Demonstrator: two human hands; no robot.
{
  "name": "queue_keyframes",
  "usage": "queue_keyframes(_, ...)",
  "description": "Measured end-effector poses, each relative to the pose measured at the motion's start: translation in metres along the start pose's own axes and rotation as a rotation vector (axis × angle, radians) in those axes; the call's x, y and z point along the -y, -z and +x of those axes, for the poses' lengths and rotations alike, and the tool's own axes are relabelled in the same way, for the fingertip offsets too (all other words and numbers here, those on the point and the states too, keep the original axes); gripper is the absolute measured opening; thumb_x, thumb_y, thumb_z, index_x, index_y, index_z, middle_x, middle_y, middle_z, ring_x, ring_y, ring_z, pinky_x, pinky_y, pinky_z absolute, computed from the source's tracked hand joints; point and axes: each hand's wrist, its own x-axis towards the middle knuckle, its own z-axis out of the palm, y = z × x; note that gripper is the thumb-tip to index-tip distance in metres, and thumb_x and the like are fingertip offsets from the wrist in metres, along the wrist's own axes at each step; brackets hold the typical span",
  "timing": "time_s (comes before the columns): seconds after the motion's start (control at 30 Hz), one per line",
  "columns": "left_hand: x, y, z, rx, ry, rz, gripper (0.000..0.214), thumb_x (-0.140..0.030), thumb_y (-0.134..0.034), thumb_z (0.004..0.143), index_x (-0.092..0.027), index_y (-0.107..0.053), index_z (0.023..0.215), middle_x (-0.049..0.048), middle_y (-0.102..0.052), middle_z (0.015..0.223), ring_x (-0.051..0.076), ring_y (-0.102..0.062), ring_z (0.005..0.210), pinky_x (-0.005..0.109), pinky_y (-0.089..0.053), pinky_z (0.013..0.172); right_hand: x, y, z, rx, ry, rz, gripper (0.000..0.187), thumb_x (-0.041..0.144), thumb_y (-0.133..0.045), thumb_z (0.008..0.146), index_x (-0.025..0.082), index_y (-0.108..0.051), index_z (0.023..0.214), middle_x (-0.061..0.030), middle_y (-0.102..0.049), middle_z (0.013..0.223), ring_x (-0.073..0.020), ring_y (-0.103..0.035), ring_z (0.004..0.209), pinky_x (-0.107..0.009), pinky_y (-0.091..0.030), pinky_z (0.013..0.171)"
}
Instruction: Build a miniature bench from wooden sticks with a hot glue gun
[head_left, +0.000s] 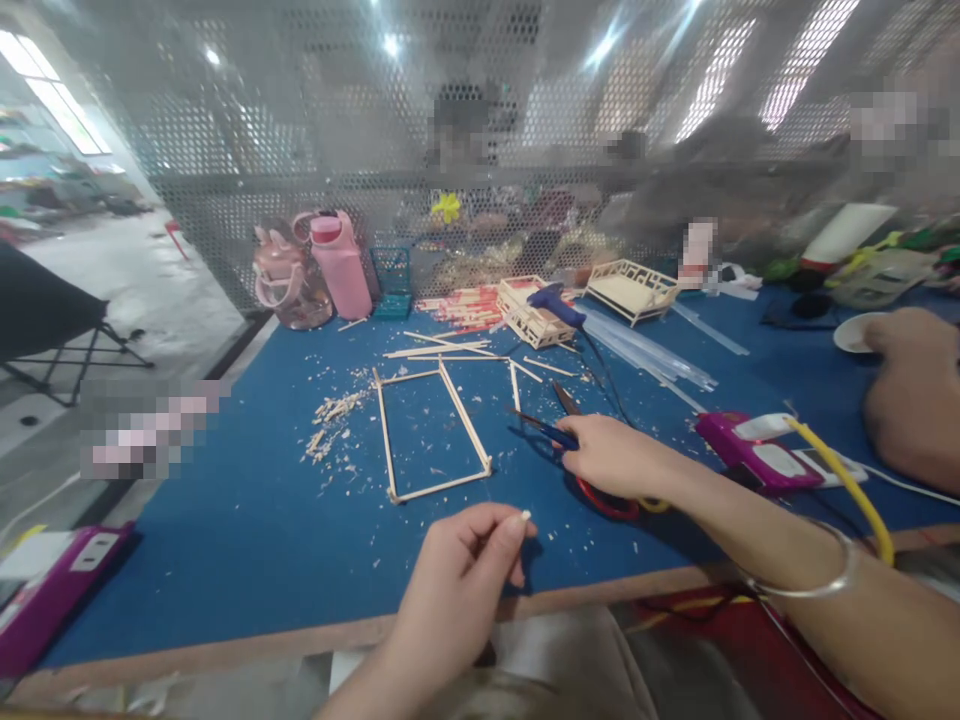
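Between thumb and fingertips, my left hand pinches a short piece of wooden stick near the table's front edge. My right hand is closed around a dark-blue-handled tool with a thin, pointed dark tip; its exact kind is unclear. Scissors with red handles lie partly hidden beneath that hand, one blade showing beyond it. A rectangular frame of thin wooden sticks lies in front of both hands, with more joined sticks at its right. Small wood offcuts are scattered left of the frame.
A blue glue gun leans on a small wooden model; another model stands beside it. Clear glue sticks, a purple power strip and pink bottles surround the work. Another person's hand is at right.
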Motion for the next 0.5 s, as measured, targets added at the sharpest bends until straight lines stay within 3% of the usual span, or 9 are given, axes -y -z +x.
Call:
queue_keyframes(0.1, 0.002, 0.002, -0.002, 0.019, -0.009, 0.036, 0.041, -0.051, -0.048, 0.084, -0.017, -0.06, 0.067, -0.0015, -0.05, 0.054, 0.011, -0.045, 0.054, 0.022, -0.037, 0.055, 0.008, 0.005, 0.036, -0.115, 0.007, -0.103, 0.034, 0.017, -0.05, 0.074, 0.012, -0.061, 0.105, -0.0196, -0.067, 0.107, -0.0286, -0.064, 0.094, -0.033, -0.046, 0.072)
queue_keyframes(0.2, 0.005, 0.004, -0.002, 0.023, -0.02, 0.095, 0.04, -0.05, -0.046, 0.086, -0.016, -0.066, 0.074, -0.0004, -0.053, 0.056, 0.012, -0.047, 0.055, 0.023, -0.038, 0.055, 0.018, 0.005, 0.073, -0.203, -0.053, -0.128, 0.045, 0.02, -0.054, 0.072, 0.009, -0.057, 0.116, -0.0255, -0.06, 0.119, -0.0364, -0.059, 0.106, -0.042, -0.047, 0.078)
queue_keyframes(0.3, 0.007, 0.007, -0.001, -0.053, -0.165, 0.195, 0.033, -0.037, -0.046, 0.088, -0.019, -0.071, 0.078, 0.0028, -0.06, 0.066, 0.014, -0.053, 0.063, 0.023, -0.042, 0.06, 0.027, 0.007, 0.101, -0.271, -0.086, -0.12, 0.056, 0.034, -0.055, 0.078, 0.006, -0.051, 0.126, -0.0283, -0.055, 0.123, -0.0406, -0.054, 0.112, -0.049, -0.045, 0.083)
queue_keyframes(0.37, 0.008, 0.01, -0.002, -0.097, -0.271, 0.284, 0.03, -0.029, -0.044, 0.089, -0.022, -0.073, 0.085, 0.0031, -0.061, 0.07, 0.014, -0.055, 0.066, 0.023, -0.043, 0.06, 0.032, 0.01, 0.105, -0.318, -0.058, -0.121, 0.071, 0.047, -0.055, 0.079, 0.006, -0.041, 0.135, -0.0279, -0.046, 0.135, -0.0411, -0.045, 0.123, -0.052, -0.04, 0.092)
queue_keyframes(0.43, 0.011, 0.015, -0.004, -0.114, -0.342, 0.385, 0.03, -0.024, -0.043, 0.089, -0.024, -0.071, 0.098, 0.0035, -0.062, 0.072, 0.014, -0.058, 0.067, 0.023, -0.045, 0.06, 0.036, 0.01, 0.091, -0.392, 0.092, -0.103, 0.07, 0.049, -0.053, 0.082, 0.008, -0.039, 0.137, -0.0228, -0.043, 0.14, -0.0353, -0.039, 0.128, -0.048, -0.034, 0.1)
queue_keyframes(0.5, 0.016, 0.022, -0.008, -0.128, -0.389, 0.485, 0.032, -0.021, -0.045, 0.088, -0.023, -0.066, 0.112, 0.0046, -0.066, 0.078, 0.015, -0.062, 0.071, 0.024, -0.049, 0.063, 0.039, 0.007, 0.062, -0.429, 0.417, -0.019, 0.044, 0.039, -0.046, 0.09, 0.012, -0.055, 0.124, -0.015, -0.06, 0.124, -0.0246, -0.052, 0.115, -0.036, -0.038, 0.095)
